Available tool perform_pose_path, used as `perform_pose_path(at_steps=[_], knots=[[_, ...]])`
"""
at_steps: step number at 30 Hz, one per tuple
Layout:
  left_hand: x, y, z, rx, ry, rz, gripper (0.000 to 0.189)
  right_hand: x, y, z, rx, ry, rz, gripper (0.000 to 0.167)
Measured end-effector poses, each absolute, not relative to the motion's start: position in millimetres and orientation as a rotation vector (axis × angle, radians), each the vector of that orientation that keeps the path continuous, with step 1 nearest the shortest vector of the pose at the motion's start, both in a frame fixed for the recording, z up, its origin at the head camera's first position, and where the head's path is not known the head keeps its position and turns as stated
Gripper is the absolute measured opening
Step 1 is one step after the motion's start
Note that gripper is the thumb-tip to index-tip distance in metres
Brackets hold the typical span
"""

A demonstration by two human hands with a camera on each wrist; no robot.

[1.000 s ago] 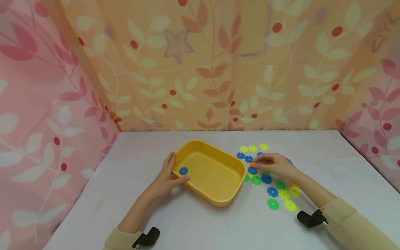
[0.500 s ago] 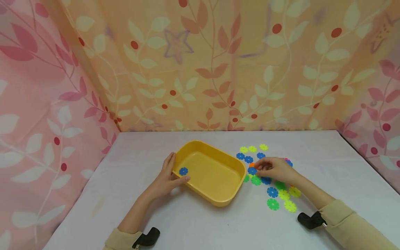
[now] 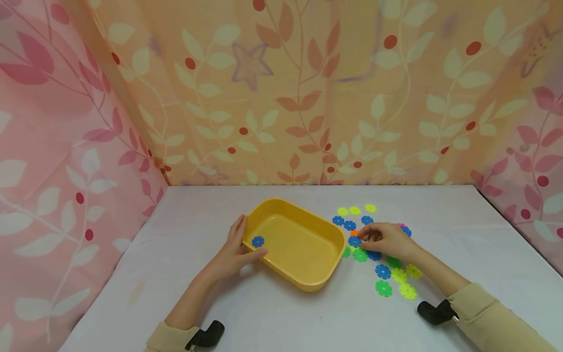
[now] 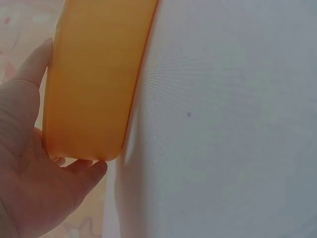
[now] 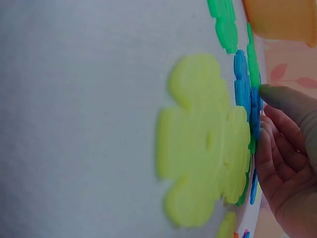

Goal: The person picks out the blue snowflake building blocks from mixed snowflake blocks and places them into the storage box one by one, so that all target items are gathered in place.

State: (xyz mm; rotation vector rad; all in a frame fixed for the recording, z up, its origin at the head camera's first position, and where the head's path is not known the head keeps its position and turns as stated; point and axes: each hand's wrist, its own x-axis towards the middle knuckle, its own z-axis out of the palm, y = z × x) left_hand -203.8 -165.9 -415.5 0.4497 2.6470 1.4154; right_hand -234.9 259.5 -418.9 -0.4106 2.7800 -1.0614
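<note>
A yellow plastic tub (image 3: 303, 244) sits turned at an angle in the middle of the table. My left hand (image 3: 233, 254) grips its left corner, thumb along the near rim and fingers round the far side; the left wrist view shows the tub's wall (image 4: 94, 89) against this hand (image 4: 34, 183). In the tub lies one blue flower-shaped disc (image 3: 258, 241). My right hand (image 3: 389, 239) is low over the loose discs, fingers bent, with thumb and fingertips right at the edge of another blue disc (image 3: 354, 241). I cannot tell whether they pinch it. An orange disc (image 3: 354, 233) lies just behind.
Several green, yellow and blue discs lie around and under the right hand, among them a green disc (image 3: 383, 289), a yellow disc (image 3: 407, 291) and a blue disc (image 3: 382, 272). Some overlap. A patterned curtain (image 3: 281, 98) borders the white table (image 3: 198, 205) at the back.
My right hand has moved slightly nearer and right, off the orange disc to the blue one's edge. The left hand and tub stay put.
</note>
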Motion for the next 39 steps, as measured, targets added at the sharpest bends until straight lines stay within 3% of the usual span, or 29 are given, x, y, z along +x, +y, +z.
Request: perform_pose_path(at_steps=[39], knots=[[-202.2, -164.7, -413.3, 0.448, 2.655, 1.405, 0.111, -238.2, 256.7, -421.0, -0.4, 2.834, -1.025, 0.029]])
